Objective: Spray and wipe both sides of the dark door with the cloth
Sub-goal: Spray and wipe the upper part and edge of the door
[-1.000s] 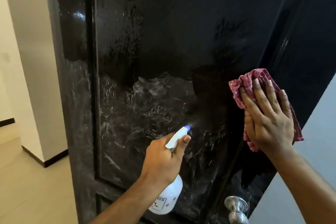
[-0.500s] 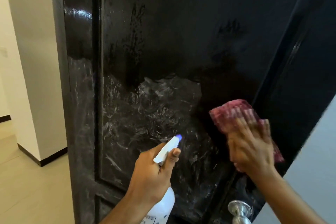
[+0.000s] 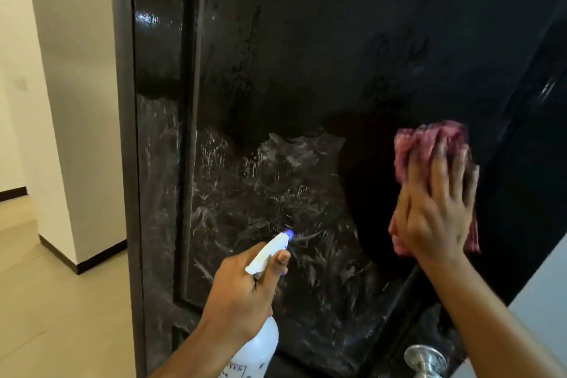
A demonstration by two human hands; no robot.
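Note:
The dark glossy door (image 3: 306, 55) fills most of the view. Its lower panel carries whitish streaks; the upper part looks dark and wet. My left hand (image 3: 242, 291) grips a white spray bottle (image 3: 257, 350) with its blue-tipped nozzle (image 3: 288, 234) aimed at the streaked panel. My right hand (image 3: 438, 212) lies flat on a red-pink cloth (image 3: 429, 144), pressing it against the door's right side, above the knob. The hand and cloth are motion-blurred.
A silver round door knob (image 3: 425, 359) sticks out at the bottom right. A white wall (image 3: 76, 101) with a dark skirting stands to the left, over a beige tiled floor (image 3: 61, 316). A pale surface (image 3: 546, 279) borders the door at lower right.
My right hand with the cloth slid down and left, then back up and to the right on the door. The left hand with the bottle stayed low, aimed at the panel.

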